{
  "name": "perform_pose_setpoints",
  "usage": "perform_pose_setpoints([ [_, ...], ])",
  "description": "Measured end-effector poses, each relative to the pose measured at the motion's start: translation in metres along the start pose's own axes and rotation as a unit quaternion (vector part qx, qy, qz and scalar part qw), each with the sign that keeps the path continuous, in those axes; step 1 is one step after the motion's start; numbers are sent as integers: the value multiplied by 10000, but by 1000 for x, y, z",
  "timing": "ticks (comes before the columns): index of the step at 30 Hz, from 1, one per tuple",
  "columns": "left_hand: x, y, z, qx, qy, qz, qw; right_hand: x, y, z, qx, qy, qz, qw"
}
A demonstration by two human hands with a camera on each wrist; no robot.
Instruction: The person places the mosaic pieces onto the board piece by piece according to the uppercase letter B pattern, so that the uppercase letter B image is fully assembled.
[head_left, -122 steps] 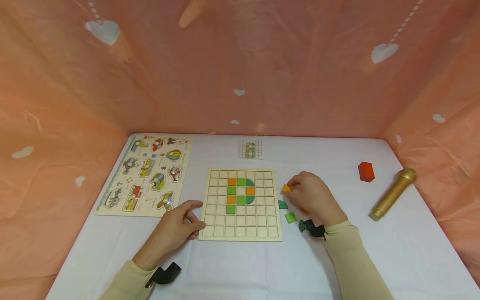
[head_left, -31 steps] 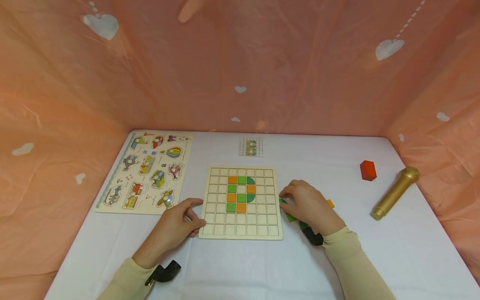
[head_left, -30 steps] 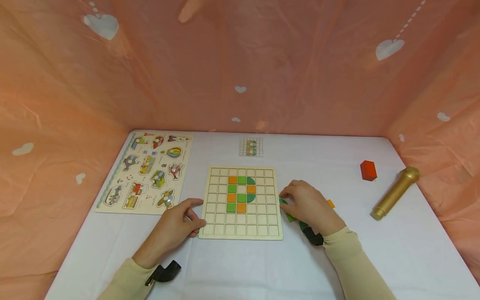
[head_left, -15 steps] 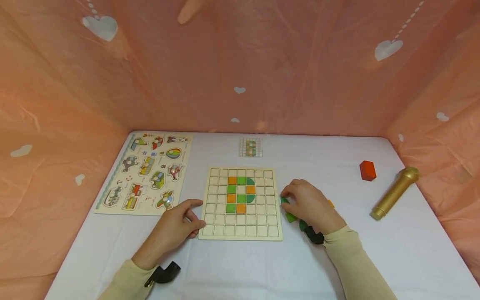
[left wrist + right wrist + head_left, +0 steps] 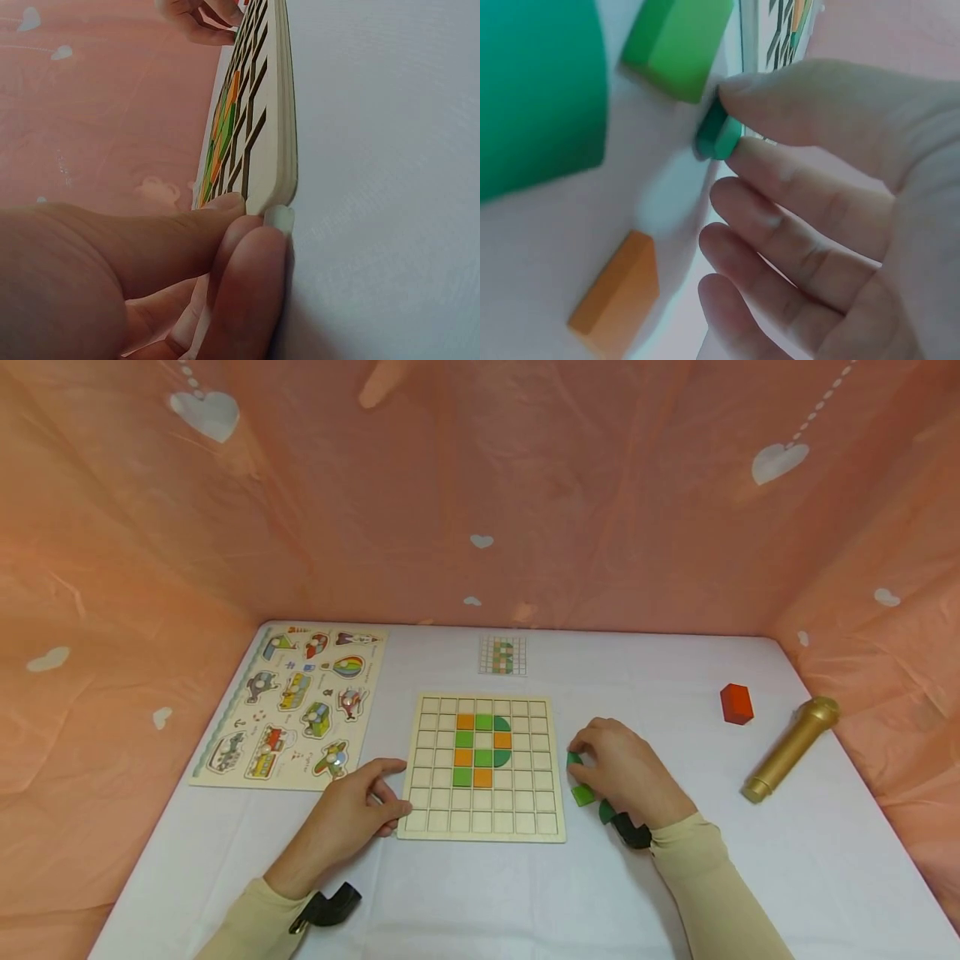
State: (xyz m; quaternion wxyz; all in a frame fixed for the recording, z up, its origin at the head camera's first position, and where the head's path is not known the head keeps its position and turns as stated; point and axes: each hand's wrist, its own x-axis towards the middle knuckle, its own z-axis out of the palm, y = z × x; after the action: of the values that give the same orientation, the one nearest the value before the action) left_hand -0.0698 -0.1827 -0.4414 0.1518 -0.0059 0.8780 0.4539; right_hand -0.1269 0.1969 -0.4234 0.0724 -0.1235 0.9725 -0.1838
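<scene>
My left hand (image 5: 352,810) holds the left edge of a wooden grid board (image 5: 442,818); in the left wrist view the thumb lies on top near a corner, with fingertips at its side. Orange, light green and dark green tiles fill part of the grid. Right of the board, my right hand (image 5: 630,772) pinches a dark green rounded tile (image 5: 720,135) between thumb and index finger, low over the cloth. Close by lie a light green tile (image 5: 582,795) and another dark green tile (image 5: 606,812). An orange tile (image 5: 615,300) shows in the right wrist view but is hidden in the head view.
A small pattern card (image 5: 503,656) lies behind the board. At the left is a picture puzzle board (image 5: 300,710). A red block (image 5: 737,704) and a gold cylinder (image 5: 791,750) lie at the right. Peach curtains surround the white-covered table.
An orange tile has gone from my right hand onto the grid. The right hand then took the dark green tile and drew it slightly rightward from the board. My left hand stayed put.
</scene>
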Motion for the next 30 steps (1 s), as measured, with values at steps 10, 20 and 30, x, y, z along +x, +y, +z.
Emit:
perform_pose_setpoints([
  [10, -1, 0, 0, -13, -37, 11, 10000, 3, -22, 2, -19, 120, -359, 9993],
  [20, -1, 2, 0, 59, 42, -20, 10000, 12, -61, 19, -102, 176, -925, 9955],
  [30, -1, 1, 0, 85, 58, 9, 9999, 9, -76, 32, -163, 295, -1313, 9908],
])
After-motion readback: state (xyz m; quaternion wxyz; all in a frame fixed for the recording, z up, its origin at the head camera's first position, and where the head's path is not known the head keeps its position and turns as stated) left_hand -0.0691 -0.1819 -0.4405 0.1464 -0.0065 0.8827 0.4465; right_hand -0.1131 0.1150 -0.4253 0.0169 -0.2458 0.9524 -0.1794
